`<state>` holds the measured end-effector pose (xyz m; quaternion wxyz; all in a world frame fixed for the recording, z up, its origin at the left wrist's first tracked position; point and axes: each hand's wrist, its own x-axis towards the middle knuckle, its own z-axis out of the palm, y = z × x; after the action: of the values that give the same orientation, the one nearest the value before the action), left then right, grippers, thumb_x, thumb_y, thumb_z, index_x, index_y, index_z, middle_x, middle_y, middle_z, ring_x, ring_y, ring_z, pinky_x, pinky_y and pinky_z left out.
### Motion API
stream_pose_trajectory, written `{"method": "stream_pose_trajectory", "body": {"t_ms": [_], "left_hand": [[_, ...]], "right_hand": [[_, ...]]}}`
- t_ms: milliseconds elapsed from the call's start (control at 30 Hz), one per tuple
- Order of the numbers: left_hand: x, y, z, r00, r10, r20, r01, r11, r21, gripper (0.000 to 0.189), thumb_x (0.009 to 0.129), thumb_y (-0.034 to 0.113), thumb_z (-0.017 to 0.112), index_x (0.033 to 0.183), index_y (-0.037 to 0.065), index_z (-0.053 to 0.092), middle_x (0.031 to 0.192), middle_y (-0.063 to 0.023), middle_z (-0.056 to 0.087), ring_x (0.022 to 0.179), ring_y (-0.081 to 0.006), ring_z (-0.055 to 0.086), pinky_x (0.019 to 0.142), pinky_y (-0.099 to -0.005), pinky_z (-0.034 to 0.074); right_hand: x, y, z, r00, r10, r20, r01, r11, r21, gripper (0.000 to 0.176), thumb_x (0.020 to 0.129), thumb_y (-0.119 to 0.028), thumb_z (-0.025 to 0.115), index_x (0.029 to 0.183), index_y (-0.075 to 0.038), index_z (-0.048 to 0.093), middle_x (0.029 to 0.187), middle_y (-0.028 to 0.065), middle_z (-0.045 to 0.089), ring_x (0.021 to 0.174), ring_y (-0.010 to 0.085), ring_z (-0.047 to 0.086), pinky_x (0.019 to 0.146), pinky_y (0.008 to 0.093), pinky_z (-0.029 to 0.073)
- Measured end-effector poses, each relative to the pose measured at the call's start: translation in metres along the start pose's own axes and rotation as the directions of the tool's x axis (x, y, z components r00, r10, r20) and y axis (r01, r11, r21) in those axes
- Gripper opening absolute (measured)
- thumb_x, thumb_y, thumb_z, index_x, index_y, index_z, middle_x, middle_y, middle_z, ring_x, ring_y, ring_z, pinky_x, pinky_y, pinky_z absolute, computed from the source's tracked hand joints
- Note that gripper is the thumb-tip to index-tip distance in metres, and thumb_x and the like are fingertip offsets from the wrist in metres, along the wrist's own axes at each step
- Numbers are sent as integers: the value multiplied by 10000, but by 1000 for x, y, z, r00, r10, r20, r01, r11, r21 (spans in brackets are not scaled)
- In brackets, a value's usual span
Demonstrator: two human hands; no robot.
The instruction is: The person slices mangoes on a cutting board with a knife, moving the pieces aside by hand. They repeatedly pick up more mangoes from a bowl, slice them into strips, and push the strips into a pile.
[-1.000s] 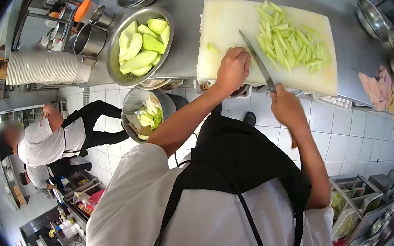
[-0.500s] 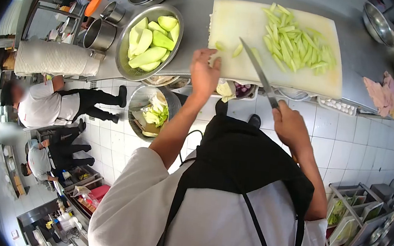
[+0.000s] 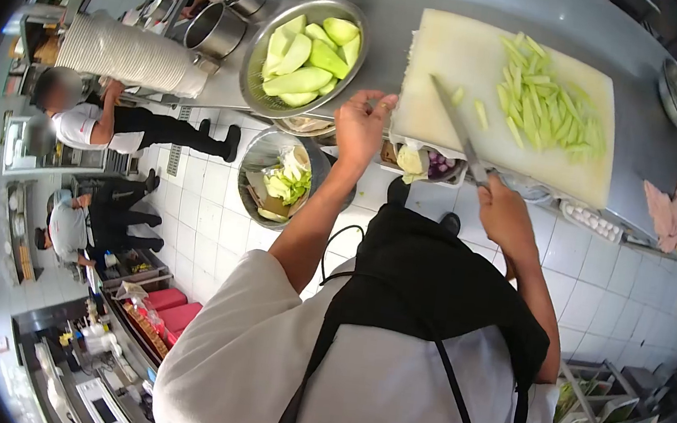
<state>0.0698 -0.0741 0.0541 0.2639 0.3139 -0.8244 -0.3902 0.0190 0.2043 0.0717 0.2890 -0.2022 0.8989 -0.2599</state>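
Note:
My right hand (image 3: pixel 507 216) grips the handle of a long kitchen knife (image 3: pixel 455 126), its blade slanting over the front of the white cutting board (image 3: pixel 449 44). My left hand (image 3: pixel 359 129) is off the board's left edge, between it and the metal bowl (image 3: pixel 247 76) of peeled pale-green vegetable pieces (image 3: pixel 309 62). Its thumb and fingers are drawn together; whatever they may hold is too small to make out. A heap of pale-green strips (image 3: pixel 547 102) lies on the board's right half. Near the blade are two loose strips, one of them a short piece (image 3: pixel 481 114).
Below the counter's front edge stands a metal bin (image 3: pixel 254 164) with leafy scraps. A crate with purple onions (image 3: pixel 444 167) and a tray of eggs (image 3: pixel 592 221) sit under the counter. Stacked plates (image 3: pixel 135 55) and metal pots (image 3: pixel 215 30) are at left. Two people (image 3: pixel 86 120) stand further left.
The view has shifted, so the counter appears further right. My left hand has moved left off the board toward the bowl, and a small piece by its fingers no longer shows on the board.

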Motion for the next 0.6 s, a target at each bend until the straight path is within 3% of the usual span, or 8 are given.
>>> {"method": "stream_pose_trajectory", "body": {"t_ms": [67,167,233,267,333,433,567,600], "left_hand": [[4,-6,-5,1000,3,-13,-3,1000,-20,330,876,256,841,953,-48,738,527,29,476,502,-65,338,462,-284,263],[8,4,-14,997,-71,-21,71,997,-37,343,850,307,849,934,-15,766,537,-38,549,490,-138,443,495,-327,386],[10,-5,-8,1000,20,-14,-22,994,-106,333,857,278,844,996,-15,768,678,-72,629,577,-152,533,549,-318,451],[11,-4,-5,996,92,-10,-92,988,-121,331,857,266,844,1014,-15,767,729,-84,646,608,-157,556,566,-316,468],[9,9,-3,984,174,42,-166,975,-146,302,861,201,836,1063,-11,761,881,-104,663,706,-169,602,615,-317,508],[8,27,-6,970,245,10,-241,962,-130,271,857,161,831,1062,-2,764,865,-92,662,705,-163,605,614,-309,507],[18,29,-13,979,187,76,-162,953,-256,248,866,130,815,1072,3,759,927,-91,677,754,-155,622,645,-292,524],[17,34,-12,974,199,106,-164,949,-268,243,879,126,809,1079,0,754,964,-82,686,785,-136,628,670,-279,528]], "right_hand": [[7,17,-4,997,-11,-71,10,1000,-27,245,1019,-239,510,1091,-12,569,932,297,689,891,499,659,827,589,499],[4,7,-31,988,139,-73,-132,988,85,242,1029,-214,491,1051,14,569,784,253,680,629,407,670,726,520,534],[10,16,-44,977,182,-108,-169,978,122,242,1031,-203,482,1034,23,567,729,237,668,540,368,651,687,502,536],[15,27,-43,980,106,-171,-94,993,77,252,1032,-206,469,1024,28,561,722,227,665,531,341,647,658,487,537],[18,29,-49,971,147,-186,-130,986,100,259,1032,-213,468,1027,29,562,739,224,670,530,337,645,652,482,537],[9,10,-61,964,211,-164,-180,966,187,273,1032,-227,471,1047,28,568,768,224,677,528,335,642,660,480,538],[-4,7,-63,968,220,-124,-182,948,260,291,1034,-262,496,1119,7,568,717,161,610,490,251,609,485,378,488],[-4,14,-58,970,164,-182,-126,971,204,282,1027,-257,515,1125,1,573,716,168,620,515,270,622,513,394,495]]}}
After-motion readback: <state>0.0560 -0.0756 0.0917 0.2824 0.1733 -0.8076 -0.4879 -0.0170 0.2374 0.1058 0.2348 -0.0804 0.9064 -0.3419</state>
